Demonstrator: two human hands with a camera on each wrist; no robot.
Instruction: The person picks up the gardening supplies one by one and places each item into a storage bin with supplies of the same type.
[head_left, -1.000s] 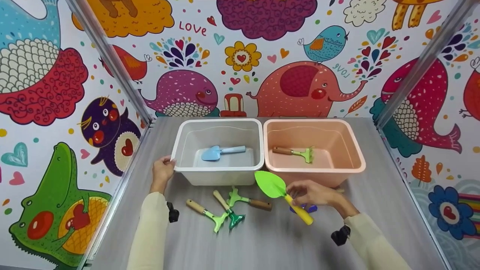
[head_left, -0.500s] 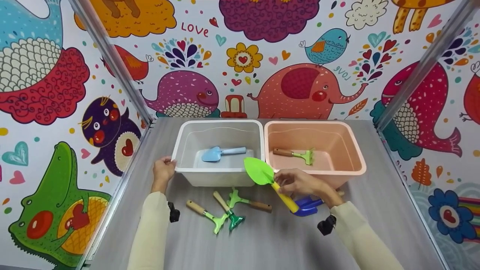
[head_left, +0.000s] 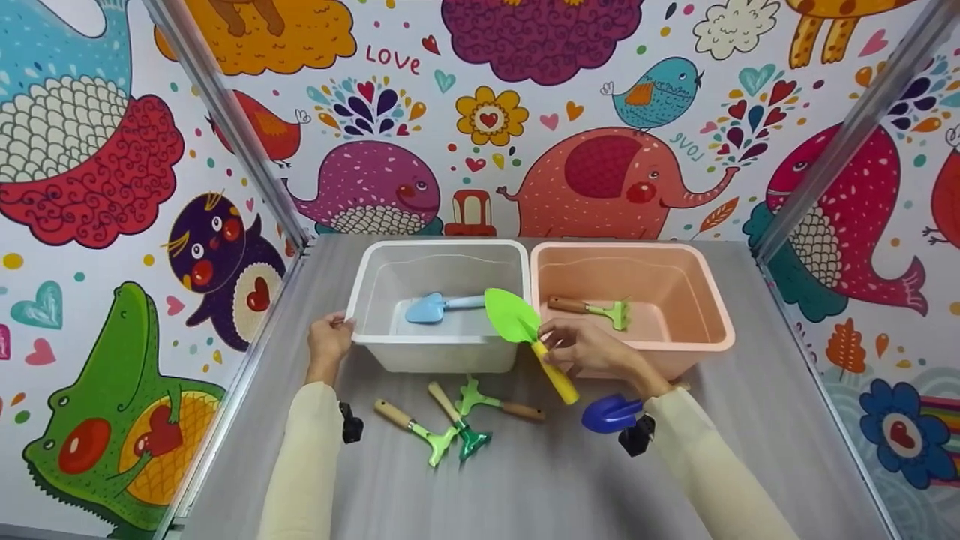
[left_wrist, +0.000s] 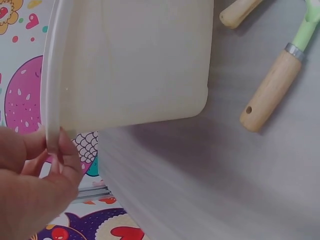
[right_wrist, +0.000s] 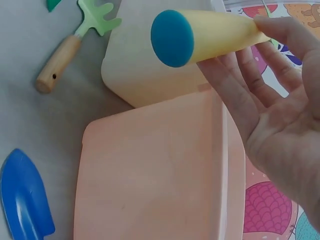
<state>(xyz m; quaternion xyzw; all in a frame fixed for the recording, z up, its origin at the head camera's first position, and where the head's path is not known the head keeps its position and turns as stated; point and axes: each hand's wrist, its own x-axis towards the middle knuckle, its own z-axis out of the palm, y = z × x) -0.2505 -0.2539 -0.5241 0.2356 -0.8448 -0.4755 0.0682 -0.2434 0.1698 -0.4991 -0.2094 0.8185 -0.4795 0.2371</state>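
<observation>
Green trowel [head_left: 511, 315] between hands [head_left: 330, 343], pinched by the right [head_left: 596, 350], apparently aloft

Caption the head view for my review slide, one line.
Right hand holds a green trowel near the white bin, which the left hand grips.

On a grey table [head_left: 525, 484], we are seeing a white tub [head_left: 442, 357] beside a peach tub [head_left: 709, 346]. Three garden tools [head_left: 450, 409] and a blue trowel [head_left: 609, 415] are lying in front.
</observation>
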